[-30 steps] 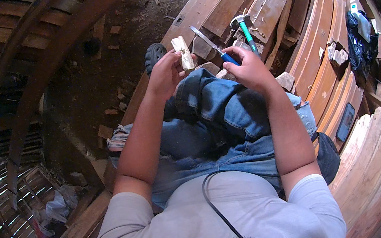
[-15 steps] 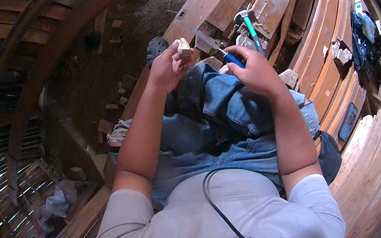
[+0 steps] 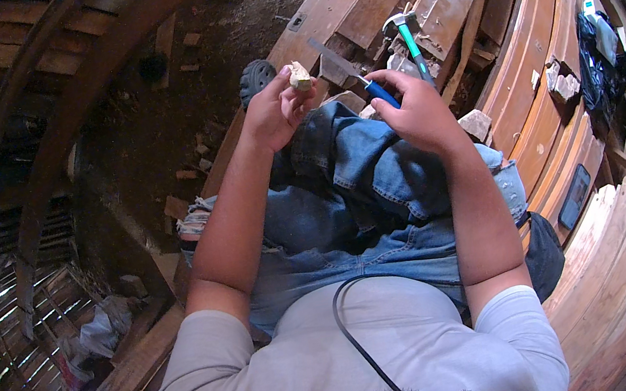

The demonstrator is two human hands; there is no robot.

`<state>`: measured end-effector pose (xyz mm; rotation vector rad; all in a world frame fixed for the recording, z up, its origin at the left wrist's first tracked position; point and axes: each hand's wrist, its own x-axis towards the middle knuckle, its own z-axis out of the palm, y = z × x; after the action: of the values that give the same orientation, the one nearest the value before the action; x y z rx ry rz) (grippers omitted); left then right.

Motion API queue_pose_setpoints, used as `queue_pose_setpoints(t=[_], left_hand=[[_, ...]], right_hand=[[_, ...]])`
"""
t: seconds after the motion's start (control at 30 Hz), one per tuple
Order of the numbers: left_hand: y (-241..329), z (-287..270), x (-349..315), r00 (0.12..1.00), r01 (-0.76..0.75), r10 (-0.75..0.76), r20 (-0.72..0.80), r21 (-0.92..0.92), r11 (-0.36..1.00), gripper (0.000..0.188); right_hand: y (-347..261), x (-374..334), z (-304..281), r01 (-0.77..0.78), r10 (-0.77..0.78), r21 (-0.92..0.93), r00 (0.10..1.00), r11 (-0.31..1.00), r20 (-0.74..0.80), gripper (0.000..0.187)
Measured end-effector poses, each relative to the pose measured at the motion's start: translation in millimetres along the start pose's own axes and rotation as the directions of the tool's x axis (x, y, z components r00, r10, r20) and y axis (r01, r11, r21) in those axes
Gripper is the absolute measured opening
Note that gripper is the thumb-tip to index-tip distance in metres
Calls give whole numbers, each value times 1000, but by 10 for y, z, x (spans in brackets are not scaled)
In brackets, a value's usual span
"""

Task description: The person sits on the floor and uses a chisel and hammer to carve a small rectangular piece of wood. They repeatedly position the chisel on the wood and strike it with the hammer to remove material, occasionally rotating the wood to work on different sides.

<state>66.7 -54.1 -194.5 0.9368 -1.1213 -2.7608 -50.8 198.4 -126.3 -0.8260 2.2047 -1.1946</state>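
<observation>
My left hand (image 3: 275, 113) grips a small, pale, roughly cut piece of wood (image 3: 300, 77) between thumb and fingers, above my left knee. In my right hand (image 3: 417, 110) is a chisel (image 3: 381, 95), held by its blue handle. Its flat metal blade points up and to the left, toward the wood piece but apart from it. Both hands are over the jeans (image 3: 365, 164) on my lap. Just beyond the right hand, a hammer (image 3: 412, 45) with a green and black handle leans among wood scraps.
Long brown planks (image 3: 531, 93) run along the right side, with a phone (image 3: 574, 196) lying on them. A black plastic bag (image 3: 600, 63) sits at the far right. Beside my left hand stands a dark toy-like wheel (image 3: 257, 79). Wood offcuts (image 3: 175, 207) lie on the dirt floor.
The chisel blade has tilted slightly and shifted a little up and to the left with my right hand. My left hand keeps the wood piece in nearly the same place.
</observation>
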Motion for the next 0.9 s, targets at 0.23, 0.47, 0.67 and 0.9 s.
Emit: queue_pose_setpoints(t=[0.23, 0.47, 0.67, 0.9], left_hand=[[-39, 7, 20, 982, -150, 161, -99, 111, 982, 42], [-18, 188, -50, 941, -244, 305, -148, 328, 912, 60], [-34, 177, -49, 929, -292, 352, -111, 362, 885, 64], [-50, 180, -44, 916, -322, 386, -108, 375, 869, 71]], right_hand=[[-3, -15, -49, -11, 6, 74, 998, 997, 67, 37], [34, -10, -50, -3, -2, 32, 991, 999, 131, 36], [2, -24, -44, 10, -11, 9, 991, 1000, 135, 36], [-47, -33, -75, -4, 8, -19, 983, 1000, 186, 40]])
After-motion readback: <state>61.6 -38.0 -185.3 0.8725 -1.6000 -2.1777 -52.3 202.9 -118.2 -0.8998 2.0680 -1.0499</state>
